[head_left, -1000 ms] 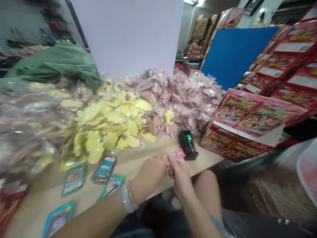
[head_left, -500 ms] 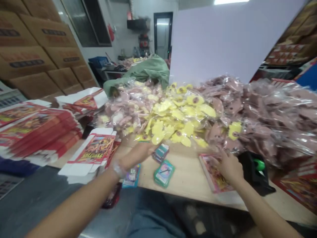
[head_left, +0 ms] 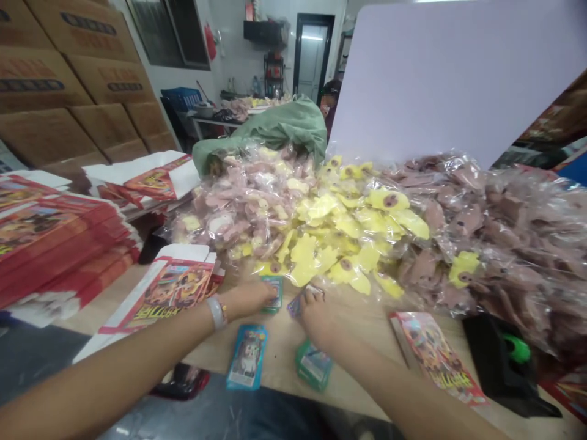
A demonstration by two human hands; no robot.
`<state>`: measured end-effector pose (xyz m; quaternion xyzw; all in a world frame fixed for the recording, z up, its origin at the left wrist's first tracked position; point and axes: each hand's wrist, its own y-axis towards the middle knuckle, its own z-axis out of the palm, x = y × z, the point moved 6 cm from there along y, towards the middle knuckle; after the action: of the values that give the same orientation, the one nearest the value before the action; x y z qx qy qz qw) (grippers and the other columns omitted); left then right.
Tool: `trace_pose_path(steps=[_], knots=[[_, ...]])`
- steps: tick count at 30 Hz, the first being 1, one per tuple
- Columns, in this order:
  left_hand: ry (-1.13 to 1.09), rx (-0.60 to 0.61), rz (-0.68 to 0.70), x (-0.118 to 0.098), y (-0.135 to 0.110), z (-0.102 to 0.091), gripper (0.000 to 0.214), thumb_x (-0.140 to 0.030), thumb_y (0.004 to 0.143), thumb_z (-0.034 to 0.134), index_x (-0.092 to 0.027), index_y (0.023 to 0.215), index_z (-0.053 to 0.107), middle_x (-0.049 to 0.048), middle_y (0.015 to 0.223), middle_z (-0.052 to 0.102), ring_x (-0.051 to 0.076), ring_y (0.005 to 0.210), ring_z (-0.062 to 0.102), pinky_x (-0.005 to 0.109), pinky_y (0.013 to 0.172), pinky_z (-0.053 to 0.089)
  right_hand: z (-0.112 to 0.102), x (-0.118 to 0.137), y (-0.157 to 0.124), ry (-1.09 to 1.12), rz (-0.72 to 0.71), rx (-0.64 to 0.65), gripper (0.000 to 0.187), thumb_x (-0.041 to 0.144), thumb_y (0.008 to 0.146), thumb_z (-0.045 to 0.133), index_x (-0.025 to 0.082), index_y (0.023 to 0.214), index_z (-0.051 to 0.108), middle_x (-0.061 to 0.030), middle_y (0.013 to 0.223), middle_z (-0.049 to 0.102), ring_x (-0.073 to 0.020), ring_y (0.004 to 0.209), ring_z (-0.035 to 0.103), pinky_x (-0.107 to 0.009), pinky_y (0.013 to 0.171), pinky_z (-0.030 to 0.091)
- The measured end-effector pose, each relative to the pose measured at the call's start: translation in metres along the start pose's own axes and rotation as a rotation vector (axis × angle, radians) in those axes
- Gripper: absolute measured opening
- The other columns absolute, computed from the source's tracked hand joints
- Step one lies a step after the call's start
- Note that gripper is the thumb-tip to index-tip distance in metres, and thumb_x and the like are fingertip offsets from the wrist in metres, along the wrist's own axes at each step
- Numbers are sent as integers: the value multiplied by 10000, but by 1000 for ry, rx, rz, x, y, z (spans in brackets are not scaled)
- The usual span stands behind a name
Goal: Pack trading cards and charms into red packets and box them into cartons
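My left hand (head_left: 251,299) has its fingers closed at the edge of a green-bordered stack of cards (head_left: 276,292) on the table. To its right, my right hand (head_left: 315,310) grips a darker stack of cards (head_left: 295,307), partly covered by the fingers. Nearer to me lie a blue-bordered stack of cards (head_left: 247,357) and another green stack of cards (head_left: 313,366), the latter partly under my right forearm. A closed red printed box (head_left: 438,354) rests to the right of that forearm.
Bagged yellow figures (head_left: 339,238) and bagged pink figures (head_left: 495,214) are heaped behind the hands. A black tape dispenser (head_left: 493,360) stands at right. Flattened red cartons (head_left: 59,250) are stacked at left, with an unfolded carton (head_left: 169,293) closer. A person (head_left: 331,101) is partly visible behind a pale panel (head_left: 449,79).
My right hand has left the red box and moved left to the darker card stack. My left hand has shifted off that stack to the green-bordered one. The view has also shifted.
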<state>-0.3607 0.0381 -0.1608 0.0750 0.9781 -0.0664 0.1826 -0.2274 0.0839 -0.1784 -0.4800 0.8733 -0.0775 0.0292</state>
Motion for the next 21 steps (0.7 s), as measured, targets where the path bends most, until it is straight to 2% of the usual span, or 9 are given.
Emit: trace_pose_path(steps=[3, 6, 9, 13, 17, 21], knots=[[77, 14, -72, -8, -4, 11, 297, -15, 729, 384, -146, 877, 607, 95, 783, 657, 198, 646, 593, 288, 620, 437, 8, 14, -2, -28, -48, 26, 286, 40, 783, 423, 50, 994, 617, -199, 950, 621, -268, 886, 548, -372, 718, 427], [116, 2, -120, -15, -7, 16, 341, -7, 745, 345, -133, 950, 585, 125, 880, 654, 224, 720, 612, 311, 650, 441, 12, 17, 0, -43, -86, 24, 277, 57, 800, 413, 55, 981, 623, -198, 984, 613, -266, 925, 525, -367, 732, 416], [129, -6, -157, -18, -7, 16, 319, -22, 757, 356, -135, 944, 588, 122, 862, 658, 227, 733, 618, 308, 658, 440, 11, 10, 3, -38, -69, 12, 235, 136, 824, 450, 91, 979, 621, -177, 1018, 614, -251, 967, 515, -367, 791, 400], [127, -17, -183, -16, -8, 14, 258, -54, 773, 392, -135, 899, 602, 119, 827, 666, 231, 724, 620, 311, 654, 438, 7, 4, 4, -26, 32, -15, 344, 305, 835, 513, 72, 1085, 552, -187, 1158, 543, -273, 1077, 478, -428, 862, 388], [115, -30, -200, -14, -9, 14, 189, -83, 788, 444, -141, 869, 604, 92, 802, 665, 209, 716, 617, 310, 661, 441, 8, 17, 1, 50, -1, 23, 214, 269, 852, 515, 122, 994, 579, -70, 1037, 594, -193, 973, 550, -403, 841, 439], [82, -68, -199, -15, -7, 19, 132, -142, 825, 478, -130, 895, 589, 41, 807, 650, 155, 713, 604, 318, 700, 461, 3, 19, 0, 230, 58, -24, 218, 278, 860, 504, 135, 1012, 568, -68, 1063, 579, -190, 972, 550, -405, 831, 456]])
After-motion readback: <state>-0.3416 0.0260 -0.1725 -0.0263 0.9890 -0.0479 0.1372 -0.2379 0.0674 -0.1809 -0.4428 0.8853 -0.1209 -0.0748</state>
